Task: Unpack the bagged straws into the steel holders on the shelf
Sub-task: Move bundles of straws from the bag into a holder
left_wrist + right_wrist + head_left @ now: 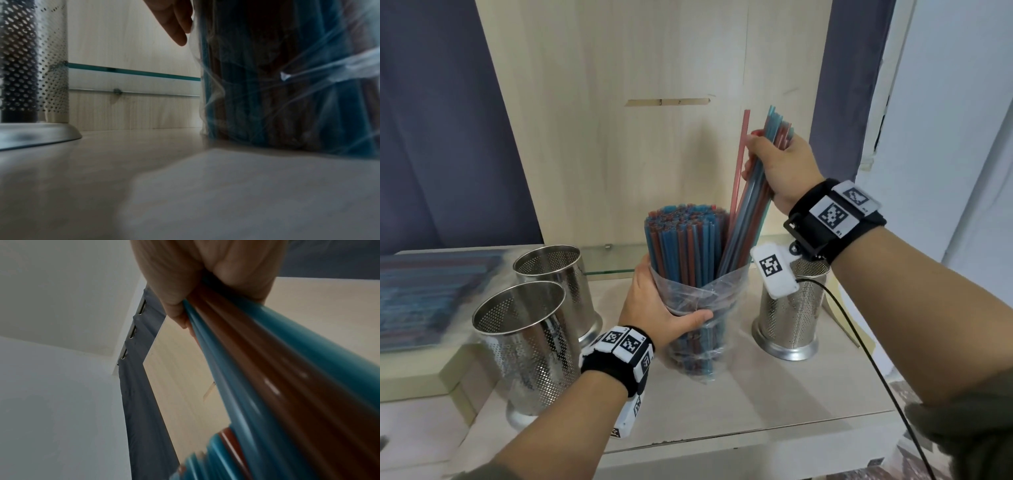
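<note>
- Straws (681, 246), blue and red, stand upright in a clear plastic bag (709, 301) on the wooden shelf (756, 404), tops poking well above the bag's open mouth.
- Left hand (654, 308) wraps the bag's middle from its left side: thumb curled across the front, fingers (174, 24) round the far side, pressing the film.
- Right hand (777, 168) is up above and right of the bag, fist closed round a bunch of straws (753, 192); the bunch runs through the palm, tips sticking out above the knuckles, lower ends slanting down inside the bag's mouth.
- The right wrist view confirms it: fingers (174, 293) clamp tight on the blue and red straws.
- One red straw (739, 161) leans just left of that bunch; I can't tell whether the fingers hold it.
- Steel holders: one (791, 308) just right of the bag, partly behind the right wrist; two more left of the bag, a nearer (527, 342) and a farther (558, 281).
- Far left of the bag, a flat blurred pack (424, 294) in the same blue and red lies on a raised ledge.
</note>
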`<state>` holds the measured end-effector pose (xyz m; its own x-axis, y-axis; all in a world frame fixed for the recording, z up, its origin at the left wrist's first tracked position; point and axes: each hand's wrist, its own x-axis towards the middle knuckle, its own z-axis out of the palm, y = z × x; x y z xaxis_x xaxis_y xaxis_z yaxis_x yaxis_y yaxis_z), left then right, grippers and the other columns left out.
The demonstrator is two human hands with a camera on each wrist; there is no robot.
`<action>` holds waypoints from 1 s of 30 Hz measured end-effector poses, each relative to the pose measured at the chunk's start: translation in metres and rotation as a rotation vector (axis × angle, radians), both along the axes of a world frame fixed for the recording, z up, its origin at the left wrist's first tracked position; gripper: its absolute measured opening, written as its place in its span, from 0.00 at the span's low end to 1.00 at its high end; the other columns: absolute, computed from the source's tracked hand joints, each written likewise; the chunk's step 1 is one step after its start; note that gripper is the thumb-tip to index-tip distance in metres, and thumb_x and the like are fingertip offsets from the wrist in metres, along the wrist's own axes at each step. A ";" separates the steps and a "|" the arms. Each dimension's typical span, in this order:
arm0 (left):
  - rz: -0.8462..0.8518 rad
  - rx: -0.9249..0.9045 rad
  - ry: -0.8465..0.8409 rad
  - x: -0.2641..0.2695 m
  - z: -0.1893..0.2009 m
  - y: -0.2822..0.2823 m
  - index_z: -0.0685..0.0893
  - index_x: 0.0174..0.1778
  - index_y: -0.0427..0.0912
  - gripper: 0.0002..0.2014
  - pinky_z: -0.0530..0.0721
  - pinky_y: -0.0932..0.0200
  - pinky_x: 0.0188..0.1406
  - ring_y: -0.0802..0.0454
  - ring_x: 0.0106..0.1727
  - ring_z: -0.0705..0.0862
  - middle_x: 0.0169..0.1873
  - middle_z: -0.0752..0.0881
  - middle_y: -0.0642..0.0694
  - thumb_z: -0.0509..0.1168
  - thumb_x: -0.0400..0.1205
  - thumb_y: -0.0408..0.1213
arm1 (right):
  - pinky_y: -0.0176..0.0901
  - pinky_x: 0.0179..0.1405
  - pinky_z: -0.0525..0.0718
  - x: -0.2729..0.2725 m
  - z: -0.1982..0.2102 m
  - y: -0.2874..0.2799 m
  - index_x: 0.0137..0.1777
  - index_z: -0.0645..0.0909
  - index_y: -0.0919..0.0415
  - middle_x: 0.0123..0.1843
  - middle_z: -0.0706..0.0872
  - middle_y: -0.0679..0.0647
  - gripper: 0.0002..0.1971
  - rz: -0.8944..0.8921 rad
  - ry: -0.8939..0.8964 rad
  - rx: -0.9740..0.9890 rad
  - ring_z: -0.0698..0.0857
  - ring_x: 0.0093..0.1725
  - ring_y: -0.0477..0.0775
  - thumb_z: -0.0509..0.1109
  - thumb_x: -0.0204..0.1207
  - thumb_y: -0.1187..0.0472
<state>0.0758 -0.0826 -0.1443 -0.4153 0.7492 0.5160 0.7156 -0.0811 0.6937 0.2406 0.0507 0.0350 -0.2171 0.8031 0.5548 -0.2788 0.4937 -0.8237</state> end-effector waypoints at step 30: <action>-0.019 -0.009 0.003 -0.002 0.000 0.001 0.61 0.76 0.54 0.60 0.79 0.52 0.69 0.57 0.68 0.76 0.67 0.74 0.57 0.83 0.50 0.65 | 0.44 0.30 0.85 -0.016 0.046 0.013 0.41 0.81 0.63 0.21 0.81 0.51 0.06 0.141 -0.240 -0.218 0.82 0.21 0.50 0.76 0.74 0.65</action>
<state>0.0740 -0.0817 -0.1446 -0.3994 0.7614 0.5107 0.7164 -0.0884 0.6920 0.2244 0.0639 0.0808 -0.4378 0.8501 0.2928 -0.1169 0.2691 -0.9560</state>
